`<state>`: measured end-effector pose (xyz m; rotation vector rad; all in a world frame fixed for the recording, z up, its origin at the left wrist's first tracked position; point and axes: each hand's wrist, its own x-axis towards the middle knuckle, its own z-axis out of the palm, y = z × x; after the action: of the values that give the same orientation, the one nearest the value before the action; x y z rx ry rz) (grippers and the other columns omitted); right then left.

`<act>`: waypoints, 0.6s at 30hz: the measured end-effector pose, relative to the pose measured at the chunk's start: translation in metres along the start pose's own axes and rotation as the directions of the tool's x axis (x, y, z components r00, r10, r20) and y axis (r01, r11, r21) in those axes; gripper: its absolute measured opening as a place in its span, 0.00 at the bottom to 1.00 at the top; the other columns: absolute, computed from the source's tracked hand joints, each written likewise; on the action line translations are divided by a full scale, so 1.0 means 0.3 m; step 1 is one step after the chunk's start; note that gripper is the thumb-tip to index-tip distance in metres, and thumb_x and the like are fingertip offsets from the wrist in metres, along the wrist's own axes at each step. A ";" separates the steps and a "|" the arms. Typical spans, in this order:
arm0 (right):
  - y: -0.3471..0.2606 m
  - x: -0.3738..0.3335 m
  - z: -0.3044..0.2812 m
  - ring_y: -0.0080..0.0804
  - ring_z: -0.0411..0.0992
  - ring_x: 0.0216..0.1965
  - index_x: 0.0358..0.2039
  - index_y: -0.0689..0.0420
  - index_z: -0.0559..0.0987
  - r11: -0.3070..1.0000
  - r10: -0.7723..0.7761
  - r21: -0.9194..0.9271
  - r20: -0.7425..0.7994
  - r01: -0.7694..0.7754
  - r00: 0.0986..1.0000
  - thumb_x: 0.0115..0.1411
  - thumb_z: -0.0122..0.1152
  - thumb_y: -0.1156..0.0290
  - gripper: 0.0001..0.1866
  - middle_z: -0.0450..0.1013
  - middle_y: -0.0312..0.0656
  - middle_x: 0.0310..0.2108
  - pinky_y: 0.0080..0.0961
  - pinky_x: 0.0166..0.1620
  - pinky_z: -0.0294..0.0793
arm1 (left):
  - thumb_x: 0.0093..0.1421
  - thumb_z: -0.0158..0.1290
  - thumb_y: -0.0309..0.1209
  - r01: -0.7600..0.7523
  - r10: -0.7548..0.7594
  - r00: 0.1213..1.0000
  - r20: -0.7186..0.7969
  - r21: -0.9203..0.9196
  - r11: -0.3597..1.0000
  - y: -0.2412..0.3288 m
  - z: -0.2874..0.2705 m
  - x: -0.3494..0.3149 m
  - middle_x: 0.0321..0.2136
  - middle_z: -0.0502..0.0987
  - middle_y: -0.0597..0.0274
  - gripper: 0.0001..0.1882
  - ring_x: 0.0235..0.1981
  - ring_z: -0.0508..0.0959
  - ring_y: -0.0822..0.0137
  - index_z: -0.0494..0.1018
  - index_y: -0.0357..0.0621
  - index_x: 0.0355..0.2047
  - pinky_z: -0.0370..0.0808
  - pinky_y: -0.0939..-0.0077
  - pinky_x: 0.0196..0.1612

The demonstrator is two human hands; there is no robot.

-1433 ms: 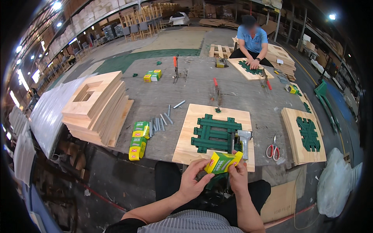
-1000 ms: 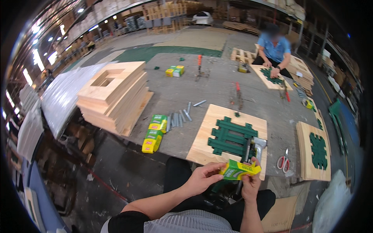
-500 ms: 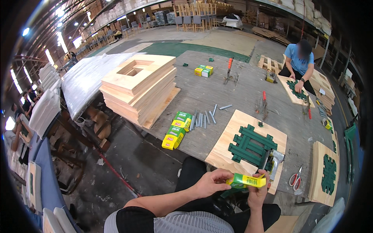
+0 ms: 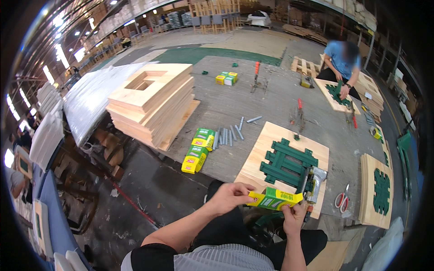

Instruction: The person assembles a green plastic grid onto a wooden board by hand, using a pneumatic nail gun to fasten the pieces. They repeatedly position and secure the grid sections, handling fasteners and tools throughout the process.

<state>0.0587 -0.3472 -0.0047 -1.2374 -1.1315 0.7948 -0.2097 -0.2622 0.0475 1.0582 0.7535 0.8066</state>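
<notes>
A small green and yellow cardboard box (image 4: 275,199) is held up over the near edge of the table. My right hand (image 4: 294,217) grips it from below at its right end, where a yellow flap sticks out. At the box's left end, my left hand (image 4: 233,197) has its fingers closed on the edge. Just beyond lies a pale wooden panel (image 4: 254,168) with a dark green lattice of webbing straps (image 4: 289,162) across its middle. A staple gun (image 4: 318,180) rests on the panel's right side, close to my right hand.
Two similar boxes (image 4: 195,158) and several grey staple strips (image 4: 228,135) lie left of the panel. Cut-out wooden panels (image 4: 149,108) are stacked farther left. Red-handled scissors (image 4: 342,202) lie at right. Across the table (image 4: 226,104), a person in blue (image 4: 341,61) handles another panel.
The box has shifted slightly left and turned, showing more of its green side and left end. Both hands moved with it. The person across the table has lifted a green strap.
</notes>
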 end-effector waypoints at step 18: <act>-0.113 0.033 0.073 0.34 0.73 0.53 0.64 0.52 0.67 0.818 0.117 0.567 -0.005 -0.093 0.993 0.53 0.75 0.79 0.39 0.67 0.43 0.57 0.31 0.56 0.74 | 0.71 0.55 0.31 0.068 -0.069 0.997 0.018 0.041 0.997 -0.082 0.012 0.007 0.49 0.80 0.62 0.22 0.46 0.79 0.72 0.70 0.33 0.62 0.78 0.74 0.50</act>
<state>0.0370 -0.3380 0.0294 -0.8060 -0.7128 1.0915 -0.2007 -0.2686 0.0251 1.0695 0.7883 0.7244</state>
